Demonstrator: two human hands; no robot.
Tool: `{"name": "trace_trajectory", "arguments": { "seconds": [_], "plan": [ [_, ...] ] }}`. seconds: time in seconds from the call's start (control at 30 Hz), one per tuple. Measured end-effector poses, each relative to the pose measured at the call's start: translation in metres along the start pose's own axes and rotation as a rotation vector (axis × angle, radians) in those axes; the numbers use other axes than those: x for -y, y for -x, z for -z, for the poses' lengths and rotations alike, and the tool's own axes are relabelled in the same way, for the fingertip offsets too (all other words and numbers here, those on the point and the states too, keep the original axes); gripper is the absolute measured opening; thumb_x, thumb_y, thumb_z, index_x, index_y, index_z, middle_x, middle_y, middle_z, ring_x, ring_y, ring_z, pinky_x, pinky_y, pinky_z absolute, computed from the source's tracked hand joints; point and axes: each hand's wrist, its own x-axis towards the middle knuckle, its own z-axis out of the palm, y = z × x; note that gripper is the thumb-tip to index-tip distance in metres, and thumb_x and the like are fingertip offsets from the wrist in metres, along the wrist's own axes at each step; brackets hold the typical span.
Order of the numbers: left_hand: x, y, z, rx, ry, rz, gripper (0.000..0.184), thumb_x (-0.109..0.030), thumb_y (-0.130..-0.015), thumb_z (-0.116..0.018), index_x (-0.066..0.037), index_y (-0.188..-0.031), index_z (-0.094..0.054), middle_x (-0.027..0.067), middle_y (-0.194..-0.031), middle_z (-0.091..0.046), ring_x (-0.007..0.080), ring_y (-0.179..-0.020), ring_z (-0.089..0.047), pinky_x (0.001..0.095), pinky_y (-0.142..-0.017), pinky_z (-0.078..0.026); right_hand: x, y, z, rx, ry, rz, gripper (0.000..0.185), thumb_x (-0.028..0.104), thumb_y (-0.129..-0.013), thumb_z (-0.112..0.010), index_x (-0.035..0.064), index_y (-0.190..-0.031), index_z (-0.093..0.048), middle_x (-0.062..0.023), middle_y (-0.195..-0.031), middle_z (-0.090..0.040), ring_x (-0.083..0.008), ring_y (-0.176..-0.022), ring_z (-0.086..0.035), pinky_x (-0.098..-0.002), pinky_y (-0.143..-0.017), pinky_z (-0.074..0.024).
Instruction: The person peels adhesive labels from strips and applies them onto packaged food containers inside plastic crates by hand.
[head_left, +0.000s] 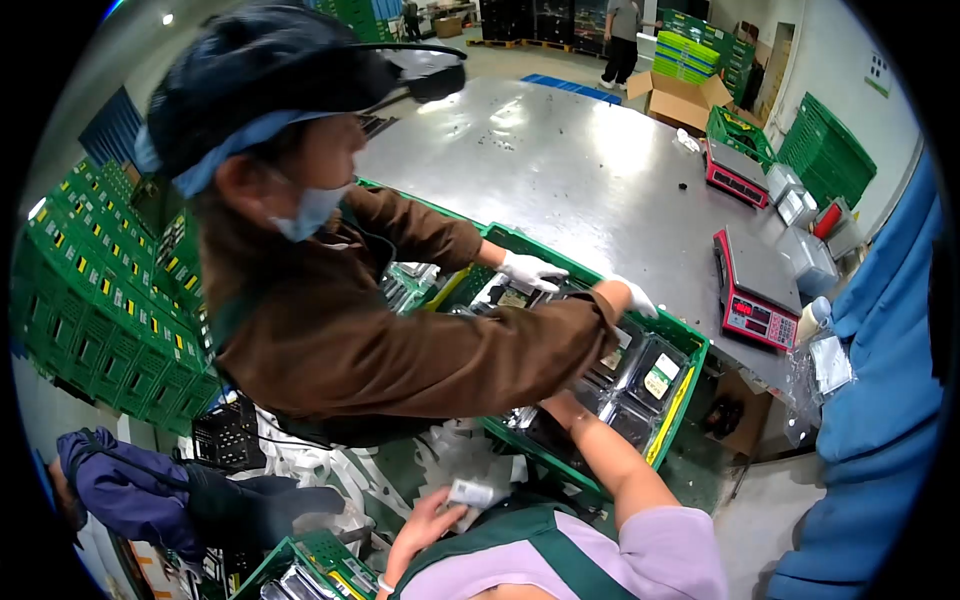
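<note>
Packet (472,493), small, white and printed, clamped in the fingers of the left hand (430,522), low in front, beside a green apron (585,560) and lilac T-shirt (668,558). Well apart from it, the right hand (562,406), at the end of a bare forearm reaching over the near rim of a green plastic crate (675,328); mostly hidden behind a co-worker's brown sleeve (450,358). Cannot tell whether grasping anything there. Inside the crate, shiny black packs (655,378), some bearing white-and-green labels. Over its far side, the co-worker's white-gloved hands (532,270). Beyond, a steel tabletop (560,170) with two red-based digital scales (757,285) toward the right, clear plastic containers (808,258) just beside them. Far right, a blue curtain (870,350). To the left, stacked green crates (110,310) and, lower down, another person in a purple jacket (130,490).
</note>
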Motion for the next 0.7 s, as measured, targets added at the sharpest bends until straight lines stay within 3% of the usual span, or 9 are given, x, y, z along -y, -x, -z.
{"name": "trace_trajectory", "arguments": {
  "seconds": [0.03, 0.07, 0.17, 0.2, 0.3, 0.47, 0.5, 0.53, 0.7],
  "plan": [
    [0.001, 0.001, 0.002, -0.06, -0.295, -0.421, 0.026, -0.012, -0.083, -0.054, 0.001, -0.106, -0.054, 0.0092, -0.1, -0.06, 0.0139, -0.094, -0.053, 0.0254, -0.082, -0.04, 0.0, 0.006, 0.006, 0.01, 0.016, -0.011, 0.029, 0.03, -0.08, -0.052, 0.0049, -0.094, -0.059, -0.0176, -0.095, -0.059, -0.0336, -0.086, -0.056, -0.0379, -0.073, -0.046],
    [0.007, 0.007, 0.001, -0.074, -0.29, -0.428, 0.026, -0.012, -0.083, -0.054, 0.001, -0.106, -0.054, 0.0092, -0.1, -0.06, 0.0139, -0.094, -0.053, 0.0254, -0.082, -0.04, 0.006, 0.014, 0.019, -0.001, 0.015, -0.003, 0.03, 0.031, -0.08, -0.053, 0.0055, -0.095, -0.059, -0.0169, -0.096, -0.059, -0.0333, -0.086, -0.056, -0.0379, -0.073, -0.0455],
    [0.034, 0.031, -0.011, -0.167, 0.493, -0.031, 0.024, -0.012, -0.087, -0.051, 0.005, -0.104, -0.054, 0.0058, -0.1, -0.059, 0.01, -0.088, -0.053, 0.0254, -0.079, -0.042, 0.048, 0.055, 0.048, -0.034, -0.172, 0.178, 0.031, 0.034, -0.081, -0.055, 0.0072, -0.097, -0.058, -0.0148, -0.097, -0.06, -0.0323, -0.087, -0.056, -0.0379, -0.075, -0.0442],
    [0.042, 0.036, -0.013, -0.161, 0.599, -0.036, 0.027, -0.01, -0.087, -0.051, 0.005, -0.109, -0.051, 0.0059, -0.101, -0.058, 0.0095, -0.087, -0.054, 0.0239, -0.079, -0.042, 0.078, 0.055, 0.083, 0.623, -0.4, -0.058, 0.03, 0.036, -0.079, -0.057, 0.0084, -0.09, -0.058, -0.0125, -0.09, -0.059, -0.0311, -0.08, -0.057, -0.0364, -0.069, -0.0448],
    [0.024, 0.059, -0.01, -0.2, 0.576, -0.112, 0.042, -0.006, -0.085, -0.051, 0.001, -0.125, -0.038, 0.0068, -0.109, -0.055, 0.0106, -0.096, -0.052, 0.025, -0.084, -0.041, 0.109, 0.088, 0.078, 0.209, -0.353, 0.216, 0.029, 0.035, -0.075, -0.063, 0.0075, -0.081, -0.058, -0.0118, -0.078, -0.056, -0.0289, -0.07, -0.057, -0.0368, -0.061, -0.0449],
    [0.022, 0.095, -0.005, -0.397, 0.437, -0.3, 0.042, -0.006, -0.083, -0.049, -0.008, -0.124, -0.044, 0.0067, -0.113, -0.054, 0.0126, -0.103, -0.048, 0.0282, -0.088, -0.039, 0.124, 0.096, 0.103, 0.302, -0.336, -0.009, 0.021, 0.02, -0.07, -0.068, 0.0031, -0.08, -0.059, -0.0123, -0.071, -0.057, -0.0273, -0.063, -0.055, -0.0358, -0.06, -0.0448],
    [0.027, 0.102, -0.008, -0.458, 0.401, -0.293, 0.039, -0.006, -0.083, -0.049, -0.006, -0.121, -0.046, 0.0065, -0.111, -0.054, 0.0124, -0.102, -0.048, 0.0283, -0.088, -0.039, 0.073, 0.104, 0.065, 0.124, -0.413, 0.215, 0.02, 0.017, -0.069, -0.069, 0.0032, -0.078, -0.058, -0.0121, -0.069, -0.057, -0.027, -0.062, -0.055, -0.0353, -0.059, -0.0447],
    [0.025, 0.113, -0.007, -0.491, 0.362, -0.272, 0.036, -0.006, -0.083, -0.049, -0.005, -0.118, -0.049, 0.0063, -0.109, -0.055, 0.0121, -0.101, -0.049, 0.0285, -0.087, -0.039, 0.064, 0.108, 0.068, 0.206, -0.347, 0.181, 0.025, 0.027, -0.08, -0.055, 0.0025, -0.08, -0.059, -0.0156, -0.075, -0.059, -0.0225, -0.069, -0.058, -0.0329, -0.059, -0.0446],
    [0.077, 0.154, -0.034, -0.77, 0.371, -0.416, 0.026, -0.011, -0.084, -0.054, -0.003, -0.108, -0.053, 0.0041, -0.098, -0.059, 0.0101, -0.091, -0.052, 0.0264, -0.081, -0.041, 0.027, 0.092, 0.059, 0.506, 0.066, 0.259, 0.041, 0.027, -0.081, -0.057, 0.0041, -0.114, -0.05, -0.0147, -0.103, -0.057, -0.0294, -0.09, -0.054, -0.0384, -0.074, -0.0457]
  ]
}}
